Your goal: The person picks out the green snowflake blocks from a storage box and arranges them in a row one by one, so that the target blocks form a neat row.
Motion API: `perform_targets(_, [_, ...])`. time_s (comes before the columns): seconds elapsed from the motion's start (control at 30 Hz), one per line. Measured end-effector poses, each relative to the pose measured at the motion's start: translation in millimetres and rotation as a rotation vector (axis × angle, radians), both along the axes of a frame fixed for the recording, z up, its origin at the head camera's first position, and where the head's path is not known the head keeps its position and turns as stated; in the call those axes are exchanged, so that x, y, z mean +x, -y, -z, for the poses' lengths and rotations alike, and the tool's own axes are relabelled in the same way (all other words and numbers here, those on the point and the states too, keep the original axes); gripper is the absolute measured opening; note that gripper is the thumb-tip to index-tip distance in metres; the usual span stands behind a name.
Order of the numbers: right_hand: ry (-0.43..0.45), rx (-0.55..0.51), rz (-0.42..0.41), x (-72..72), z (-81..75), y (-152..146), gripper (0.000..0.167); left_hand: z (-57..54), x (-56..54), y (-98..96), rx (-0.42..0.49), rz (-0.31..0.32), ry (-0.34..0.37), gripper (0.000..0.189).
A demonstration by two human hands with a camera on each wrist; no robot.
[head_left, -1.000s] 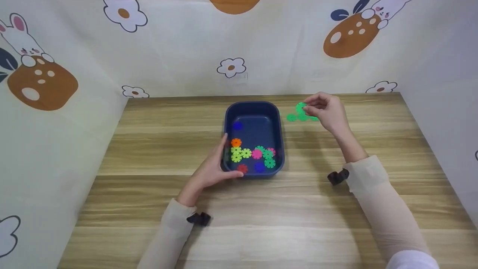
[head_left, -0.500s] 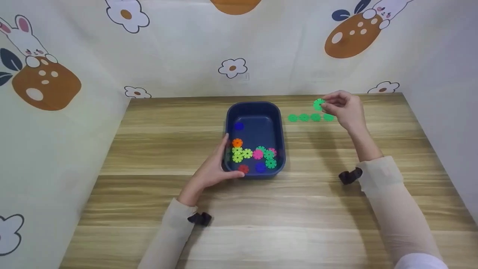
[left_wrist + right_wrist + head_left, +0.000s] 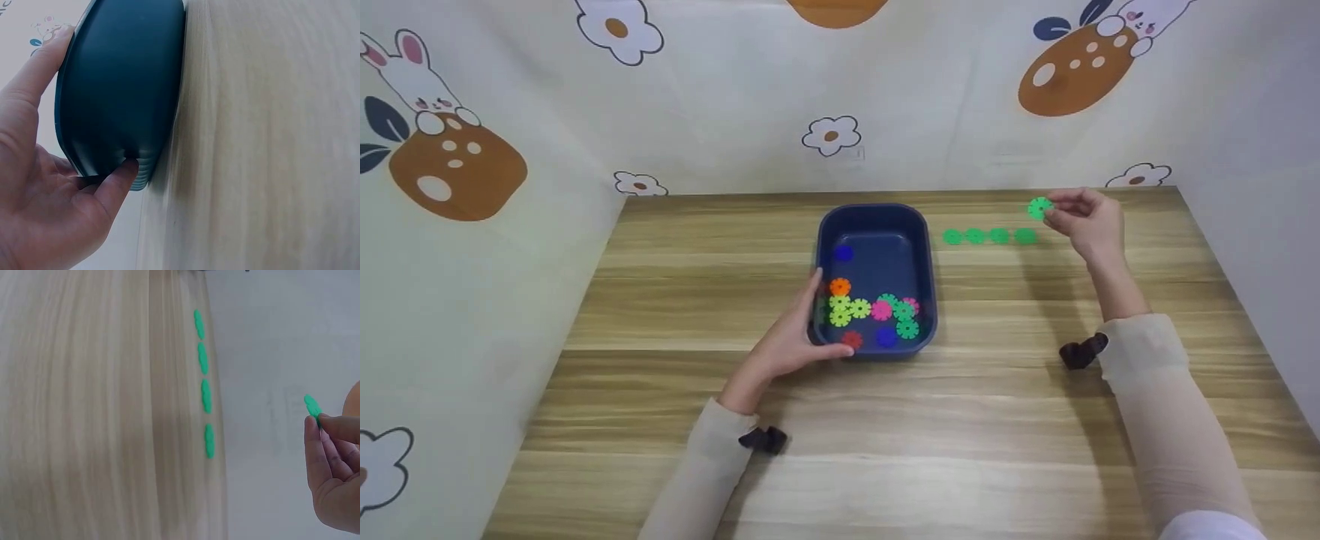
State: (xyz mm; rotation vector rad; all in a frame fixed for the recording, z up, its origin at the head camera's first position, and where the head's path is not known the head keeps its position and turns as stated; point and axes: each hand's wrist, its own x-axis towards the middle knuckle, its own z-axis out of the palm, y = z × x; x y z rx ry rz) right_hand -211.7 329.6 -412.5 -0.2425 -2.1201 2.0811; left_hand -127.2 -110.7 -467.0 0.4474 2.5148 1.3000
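My right hand (image 3: 1089, 223) pinches a green snowflake-shaped plastic disc (image 3: 1039, 208) between thumb and fingertips, raised above the table at the back right. In the right wrist view the held disc (image 3: 312, 406) is seen nearly edge-on, apart from the table. Several more green discs (image 3: 999, 236) lie flat in a row just below that hand. My left hand (image 3: 787, 341) holds the near left corner of a dark blue plastic bin (image 3: 874, 217), thumb at its front and fingers along its left side. The left wrist view shows the bin's outer wall (image 3: 124, 84) between thumb and fingers.
Inside the bin lie loose discs: yellow (image 3: 840, 318), pink (image 3: 881, 310), orange (image 3: 840, 286), red (image 3: 852, 340), blue (image 3: 844, 253) and green (image 3: 907, 329). A patterned cloth (image 3: 735, 112) rises behind the wooden table (image 3: 930, 450).
My right hand has moved right with the green disc, past the row, whose right end now shows uncovered. My left hand has stayed at the bin's corner.
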Motion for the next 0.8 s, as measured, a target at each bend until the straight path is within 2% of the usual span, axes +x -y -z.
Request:
perform_targets(0.3, [0.076,-0.002,0.072,-2.1,13.4,-19,0.027,0.8,0.3,1.2,0.014,0.016,-0.023,0.13])
perform_targets(0.4, [0.11,-0.006,0.089,-4.4,18.0,-24,0.024,1.9,-0.1,1.5,0.016,0.017,-0.025,0.131])
perform_targets(0.57, [0.197,0.145,0.11,-8.5,25.3,-29,0.021,1.8,-0.1,1.3,0.011,0.015,-0.027,0.13])
perform_targets(0.67, [0.243,0.202,0.107,-10.5,29.8,-32,0.025,1.1,0.0,1.0,0.016,0.016,-0.034,0.13])
perform_targets(0.8, [0.284,0.228,0.094,-12.2,34.3,-34,0.03,0.6,0.0,0.5,0.019,0.014,-0.035,0.13])
